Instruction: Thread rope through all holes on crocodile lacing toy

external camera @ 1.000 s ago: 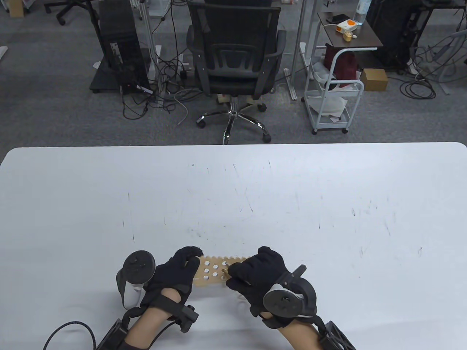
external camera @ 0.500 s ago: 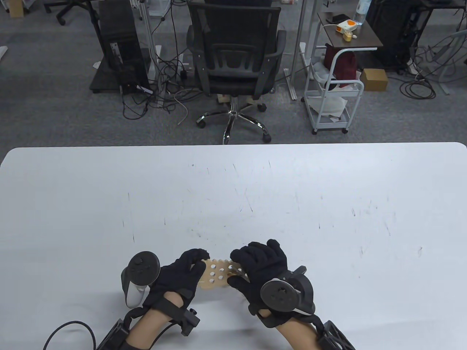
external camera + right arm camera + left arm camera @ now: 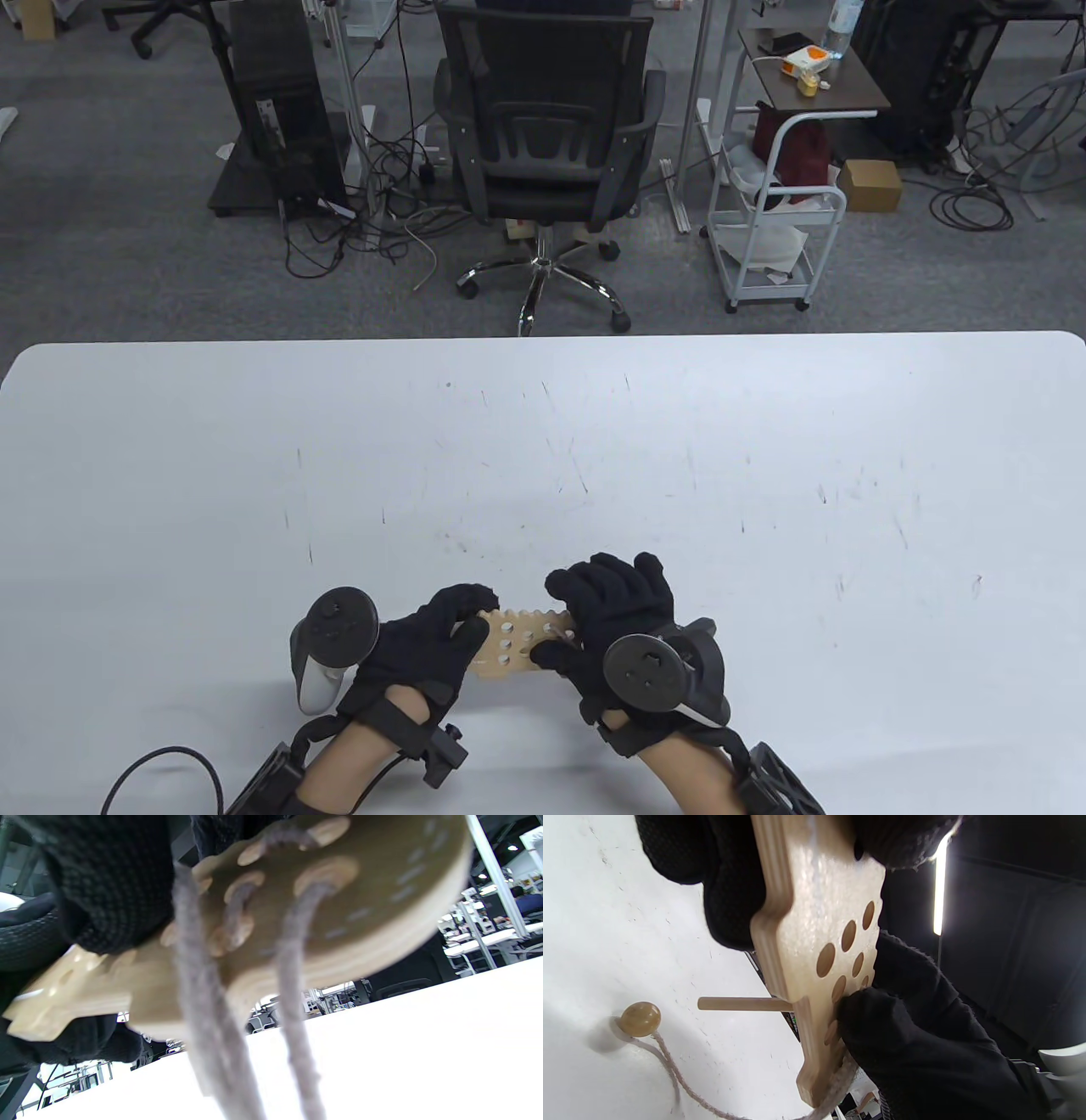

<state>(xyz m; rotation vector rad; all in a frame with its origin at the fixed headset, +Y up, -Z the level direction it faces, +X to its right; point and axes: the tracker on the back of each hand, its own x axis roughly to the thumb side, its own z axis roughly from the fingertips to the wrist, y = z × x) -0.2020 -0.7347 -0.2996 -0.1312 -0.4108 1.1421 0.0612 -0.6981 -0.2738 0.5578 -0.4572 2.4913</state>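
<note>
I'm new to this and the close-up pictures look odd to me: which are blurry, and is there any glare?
Table view: sharp, evenly lit. Left wrist view: the wooden crocodile board is soft with blur, and a ceiling light strip glares white. Right wrist view: the rope is smeared and out of focus, and the table is washed out.

Even overhead light is flooding the white table (image 3: 594,441), leaving only soft shadows by the hands. A ceiling strip light (image 3: 939,891) is glaring in the left wrist view. The rope (image 3: 292,1027) is blurring, out of focus, up close.
</note>
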